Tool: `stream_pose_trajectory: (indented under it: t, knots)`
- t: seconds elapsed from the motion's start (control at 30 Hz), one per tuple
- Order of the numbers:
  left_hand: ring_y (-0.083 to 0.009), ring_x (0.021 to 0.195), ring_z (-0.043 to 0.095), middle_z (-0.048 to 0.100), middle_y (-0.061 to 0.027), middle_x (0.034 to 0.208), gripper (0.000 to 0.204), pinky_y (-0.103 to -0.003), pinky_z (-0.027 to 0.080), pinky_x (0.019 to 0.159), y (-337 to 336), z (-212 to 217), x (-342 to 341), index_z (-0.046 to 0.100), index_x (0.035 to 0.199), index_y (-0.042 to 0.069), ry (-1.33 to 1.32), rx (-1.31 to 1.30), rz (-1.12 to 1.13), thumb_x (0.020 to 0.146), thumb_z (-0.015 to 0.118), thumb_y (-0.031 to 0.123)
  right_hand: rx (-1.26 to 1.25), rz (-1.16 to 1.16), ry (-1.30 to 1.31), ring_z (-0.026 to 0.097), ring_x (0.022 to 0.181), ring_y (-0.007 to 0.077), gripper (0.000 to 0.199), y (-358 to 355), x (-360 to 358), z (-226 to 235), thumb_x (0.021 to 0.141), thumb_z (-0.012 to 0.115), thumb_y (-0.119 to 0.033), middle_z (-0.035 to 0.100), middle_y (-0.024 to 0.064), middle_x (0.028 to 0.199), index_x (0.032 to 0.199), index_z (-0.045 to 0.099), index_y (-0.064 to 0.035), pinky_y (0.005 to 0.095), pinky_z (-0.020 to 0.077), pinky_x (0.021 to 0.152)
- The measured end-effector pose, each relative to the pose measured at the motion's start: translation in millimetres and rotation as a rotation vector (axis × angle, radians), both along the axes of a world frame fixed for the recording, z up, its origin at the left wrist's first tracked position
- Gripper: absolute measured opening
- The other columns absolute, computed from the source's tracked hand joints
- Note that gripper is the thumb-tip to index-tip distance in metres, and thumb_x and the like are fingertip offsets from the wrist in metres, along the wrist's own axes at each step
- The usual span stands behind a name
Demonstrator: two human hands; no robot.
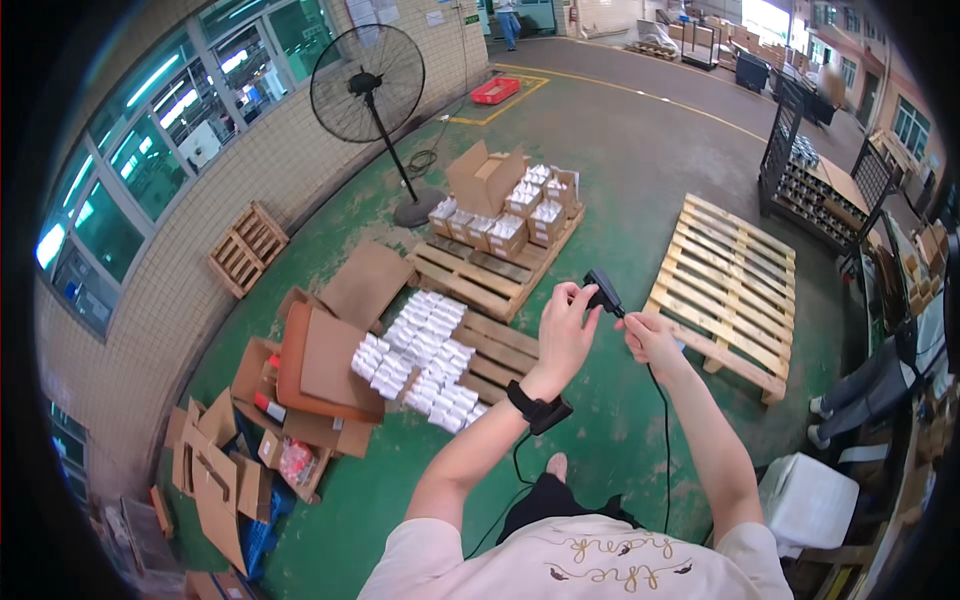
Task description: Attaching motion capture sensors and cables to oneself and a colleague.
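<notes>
Held up in front of me is a small black box-shaped device (602, 290) with a black cable (667, 440) coming out of its lower end. The fingers of my left hand (566, 325) pinch the device from its left side. My right hand (652, 338) is closed round the cable just below the device, and the cable hangs from there past my right forearm. On my left wrist sits a black band with a dark block (540, 408). What kind of device it is cannot be made out.
Wooden pallets stand ahead: one bare (728, 290), others bearing white wrapped bundles (425, 350) and filled cartons (507, 235). A floor fan (368, 85) stands by the wall. Opened cardboard (215, 490) lies at left. Another person's legs (865, 385) show at right, near a white foam box (808, 500).
</notes>
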State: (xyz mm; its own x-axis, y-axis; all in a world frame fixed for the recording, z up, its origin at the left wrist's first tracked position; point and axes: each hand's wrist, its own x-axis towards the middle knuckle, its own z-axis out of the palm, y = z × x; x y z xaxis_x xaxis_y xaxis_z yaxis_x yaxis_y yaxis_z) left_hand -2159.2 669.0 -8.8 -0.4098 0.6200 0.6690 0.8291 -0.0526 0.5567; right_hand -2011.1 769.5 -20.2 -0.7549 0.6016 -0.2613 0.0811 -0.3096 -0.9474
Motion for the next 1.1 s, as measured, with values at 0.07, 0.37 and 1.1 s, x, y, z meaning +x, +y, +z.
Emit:
stream_pose_trajectory:
  t: [0.07, 0.37, 1.1]
  knots:
    - [-0.0295, 0.091, 0.055, 0.049, -0.0129, 0.102, 0.032, -0.036, 0.046, 0.078, 55, 5, -21, 0.057, 0.106, 0.006, -0.05, -0.003, -0.05, 0.076, 0.07, 0.005, -0.016, -0.061, 0.005, 0.029, 0.049, 0.0015, 0.024, 46, -19, 7, 0.097, 0.049, -0.029, 0.037, -0.009, 0.06, 0.094, 0.061, -0.008, 0.02, 0.0198, 0.043]
    - [-0.0079, 0.089, 0.051, 0.055, -0.0006, 0.099, 0.027, -0.022, 0.044, 0.081, 287, -7, -92, 0.057, 0.107, 0.003, -0.629, 0.109, -0.402, 0.082, 0.068, 0.002, 0.51, -0.336, -0.053, 0.038, 0.053, 0.0053, 0.025, 244, -76, 7, 0.095, 0.051, -0.021, 0.044, -0.0048, 0.06, 0.091, 0.067, -0.0031, 0.0237, 0.0295, 0.048]
    - [-0.0057, 0.078, 0.047, 0.05, 0.0028, 0.086, 0.025, -0.02, 0.042, 0.072, 720, -21, -391, 0.056, 0.107, 0.004, -0.789, 0.097, -0.366, 0.084, 0.067, 0.005, 0.241, 0.085, -0.091, 0.047, 0.052, 0.0072, 0.032, 706, -352, 17, 0.097, 0.047, -0.029, 0.053, -0.0021, 0.061, 0.1, 0.065, -0.0032, 0.0227, 0.0364, 0.048]
